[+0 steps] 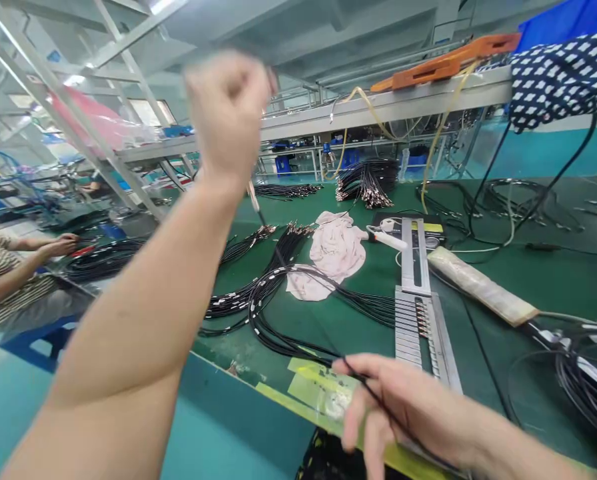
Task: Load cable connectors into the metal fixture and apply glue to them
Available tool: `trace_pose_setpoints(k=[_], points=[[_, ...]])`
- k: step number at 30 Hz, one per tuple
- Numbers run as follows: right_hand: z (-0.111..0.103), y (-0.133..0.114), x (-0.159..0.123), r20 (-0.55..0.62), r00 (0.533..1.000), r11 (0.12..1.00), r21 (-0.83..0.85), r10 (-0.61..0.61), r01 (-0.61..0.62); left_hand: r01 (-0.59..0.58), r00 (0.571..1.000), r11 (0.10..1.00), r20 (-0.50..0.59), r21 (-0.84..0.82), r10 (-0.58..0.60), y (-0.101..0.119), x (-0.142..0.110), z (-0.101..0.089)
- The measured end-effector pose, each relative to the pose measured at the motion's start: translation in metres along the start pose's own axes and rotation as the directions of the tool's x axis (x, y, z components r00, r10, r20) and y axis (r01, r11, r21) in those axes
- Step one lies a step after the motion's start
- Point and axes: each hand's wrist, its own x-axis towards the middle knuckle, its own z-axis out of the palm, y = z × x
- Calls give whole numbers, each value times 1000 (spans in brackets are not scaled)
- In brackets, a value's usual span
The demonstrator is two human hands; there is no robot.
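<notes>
The right hand [413, 397] holds 1 black cable [373, 395] lightly between thumb and curled fingers, above the near edge of the bench. A loose grip could let the cable slip. The left hand [231, 100] is raised with its fingers curled; blur hides any contents. Beyond the cable, the coil [252, 310] crosses the cloth [338, 247]; a sharp pull could snag the loops and drag the cloth. Tension could also unseat cables from the slotted fixture [408, 313].

Black cable [384, 407] in the right hand [403, 393]
</notes>
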Motion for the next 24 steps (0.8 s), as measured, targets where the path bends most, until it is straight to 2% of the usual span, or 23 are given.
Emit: trace_pose_setpoints(k=[1, 2, 3, 5, 6, 9, 12, 15, 18, 20, 22, 24], points=[[2, 22, -4, -60, 997, 996, 67, 56, -52, 79, 997, 997, 17, -25, -79, -1, -16, 10], [3, 39, -9, -166, 981, 992, 94, 104, -89, 153, 968, 988, 204, -25, -145, -5, -37, 22], [4, 53, -14, -250, 958, 989, 79, 140, -124, 184, 936, 983, 310, -21, -168, -12, -61, 35], [3, 66, -23, -328, 928, 981, -14, 180, -195, 239, 833, 971, 508, 28, -220, -32, -111, 60], [2, 67, -28, -335, 924, 971, -88, 182, -223, 251, 788, 966, 568, 54, -237, -43, -134, 69], [-1, 58, -41, -306, 932, 892, -342, 192, -296, 257, 675, 949, 670, 180, -310, -74, -182, 84], [-4, 45, -52, -336, 935, 722, -619, 113, -309, 228, 612, 921, 689, 316, -388, -94, -203, 88], [-11, 40, -56, -383, 918, 500, -818, -106, -284, 194, 610, 890, 660, 412, -439, -106, -208, 89], [-24, 39, -53, -409, 881, 293, -895, -238, -336, 165, 644, 870, 618, 464, -452, -113, -205, 92], [-37, 38, -49, -418, 860, 185, -907, -293, -378, 126, 676, 884, 613, 449, -408, -112, -201, 96], [-51, 40, -47, -406, 851, 115, -913, -334, -391, 64, 702, 922, 640, 382, -313, -97, -199, 104], [-65, 43, -45, -385, 847, 69, -919, -366, -388, -15, 697, 966, 695, 259, -176, -65, -201, 116]])
